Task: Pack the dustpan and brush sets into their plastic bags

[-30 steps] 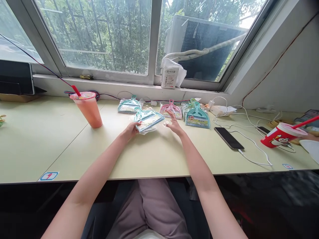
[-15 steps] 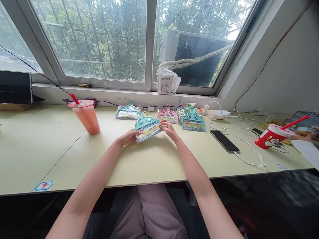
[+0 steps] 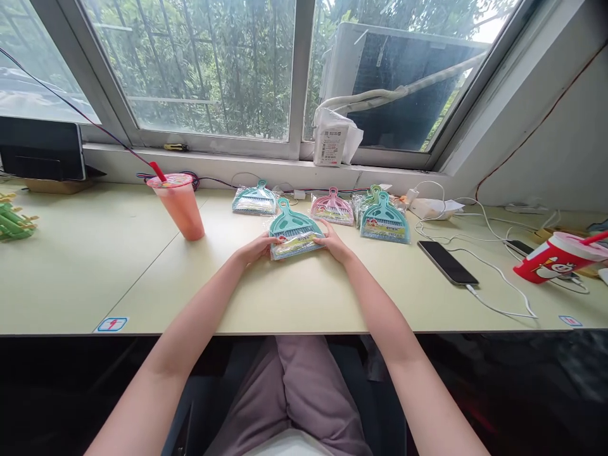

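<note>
A teal mini dustpan and brush set (image 3: 293,229) in clear plastic wrap is between my two hands, its handle pointing toward the window. My left hand (image 3: 259,247) grips its left edge, thumb on the front. My right hand (image 3: 334,242) is closed on its right edge. Behind it, near the wall, lie another wrapped teal set (image 3: 255,199) and a pink one (image 3: 332,208). To the right, a teal set (image 3: 385,223) leans in front of a green one (image 3: 375,192).
A cup of orange drink (image 3: 177,209) stands at left, near a tablet (image 3: 42,149) on a stand. On the right are a phone (image 3: 447,263) with a white charging cable (image 3: 503,310) and a red cup (image 3: 553,258). A tissue pack (image 3: 329,147) sits on the sill.
The held dustpan set has turned from tilted to nearly level, and my right hand has shifted from its upper corner to its right side. The camera view has moved slightly.
</note>
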A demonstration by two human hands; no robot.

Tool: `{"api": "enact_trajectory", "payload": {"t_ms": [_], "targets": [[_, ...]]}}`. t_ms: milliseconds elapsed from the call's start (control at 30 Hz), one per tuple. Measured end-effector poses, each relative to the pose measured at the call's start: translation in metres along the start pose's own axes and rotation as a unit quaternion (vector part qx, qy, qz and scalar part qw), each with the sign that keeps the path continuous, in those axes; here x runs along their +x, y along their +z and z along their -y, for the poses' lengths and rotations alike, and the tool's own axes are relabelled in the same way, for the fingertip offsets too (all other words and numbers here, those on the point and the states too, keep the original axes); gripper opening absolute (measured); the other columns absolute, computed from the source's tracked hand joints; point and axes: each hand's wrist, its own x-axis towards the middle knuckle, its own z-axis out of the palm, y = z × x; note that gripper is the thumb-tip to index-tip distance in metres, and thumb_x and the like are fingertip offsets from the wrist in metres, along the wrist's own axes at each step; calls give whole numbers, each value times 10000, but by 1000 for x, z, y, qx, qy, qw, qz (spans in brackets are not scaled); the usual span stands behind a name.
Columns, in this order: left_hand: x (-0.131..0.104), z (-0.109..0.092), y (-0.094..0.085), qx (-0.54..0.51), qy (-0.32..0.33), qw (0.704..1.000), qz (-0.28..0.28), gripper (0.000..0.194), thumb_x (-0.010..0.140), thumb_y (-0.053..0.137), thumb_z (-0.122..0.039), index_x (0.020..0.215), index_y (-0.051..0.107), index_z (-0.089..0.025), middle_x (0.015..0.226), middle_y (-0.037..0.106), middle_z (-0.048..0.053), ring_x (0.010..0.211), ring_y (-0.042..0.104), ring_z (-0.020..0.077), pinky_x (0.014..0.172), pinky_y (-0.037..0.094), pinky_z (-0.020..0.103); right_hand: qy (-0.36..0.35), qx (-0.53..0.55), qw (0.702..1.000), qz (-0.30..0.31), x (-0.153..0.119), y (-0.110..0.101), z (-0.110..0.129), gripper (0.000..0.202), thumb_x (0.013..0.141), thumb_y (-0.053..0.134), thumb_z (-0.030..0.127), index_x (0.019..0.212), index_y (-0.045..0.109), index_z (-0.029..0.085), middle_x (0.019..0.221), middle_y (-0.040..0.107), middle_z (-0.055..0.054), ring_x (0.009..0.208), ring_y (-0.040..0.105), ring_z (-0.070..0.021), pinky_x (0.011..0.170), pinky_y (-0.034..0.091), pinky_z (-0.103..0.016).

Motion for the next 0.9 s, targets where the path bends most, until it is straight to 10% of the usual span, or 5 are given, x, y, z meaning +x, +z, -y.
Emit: {"api": "enact_trajectory", "payload": {"t_ms": [233, 433, 900], "targets": [[-7, -8, 10, -19, 29, 999, 0, 577, 785, 658, -532, 1232, 586, -174, 1140, 683, 170, 917, 695, 301, 712, 607, 435, 18, 45, 998, -36, 10, -5, -3, 511, 588, 783, 157, 1090, 691, 164, 981, 745, -70, 813, 702, -213, 707, 604, -350], [-13, -9, 16, 57, 87, 994, -47, 900, 621, 849, -237, 1404, 407, -258, 1258, 615, 142, 940, 673, 236, 719, 604, 343, 19, 54, 994, -97, 12, -2, -7, 503, 585, 772, 115, 1071, 662, 180, 934, 741, -54, 756, 699, -190, 671, 603, -334], [18, 2, 13, 157, 92, 942, -282, 305, 688, 749, -364, 881, 615, -170, 882, 692, 80, 812, 651, 230, 718, 515, 337, -85, -20, 990, -106, 19, 4, -5, 464, 611, 695, 210, 1055, 562, 226, 937, 732, -32, 879, 685, -204, 883, 554, -439]]}}
